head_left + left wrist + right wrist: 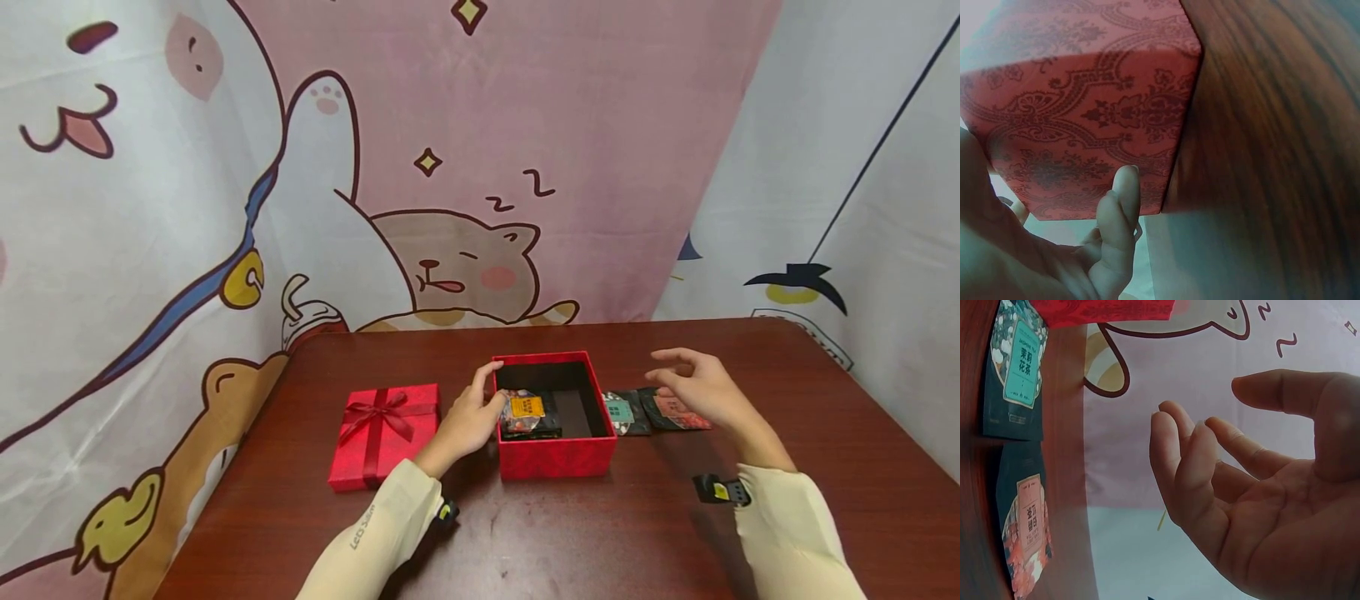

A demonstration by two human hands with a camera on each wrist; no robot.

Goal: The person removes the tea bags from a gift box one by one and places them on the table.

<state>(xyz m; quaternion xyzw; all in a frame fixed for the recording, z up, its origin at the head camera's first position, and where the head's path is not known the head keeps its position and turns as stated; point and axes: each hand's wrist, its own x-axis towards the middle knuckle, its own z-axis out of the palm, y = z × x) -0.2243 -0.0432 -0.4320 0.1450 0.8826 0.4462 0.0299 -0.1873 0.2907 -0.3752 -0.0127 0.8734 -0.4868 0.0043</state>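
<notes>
A red patterned gift box (557,458) stands with its top open, its dark inside showing. My left hand (468,417) holds it at the left rim, thumb over the edge. Against the patterned side wall (1085,119) in the left wrist view, the other fingers (1126,194) lie outside. Inside the box, on the left, lies a dark tea packet (528,412) with an orange label. My right hand (697,387) hangs in the air, fingers loosely bent, holding nothing. Below it on the table are a green-labelled jasmine tea packet (1020,369) and a pink-labelled tea packet (1027,519).
The red box lid (386,437) with its ribbon bow lies on the table, left of the box. A dark reddish wooden table (570,533) carries everything. Behind it hangs a cartoon-printed cloth (622,167).
</notes>
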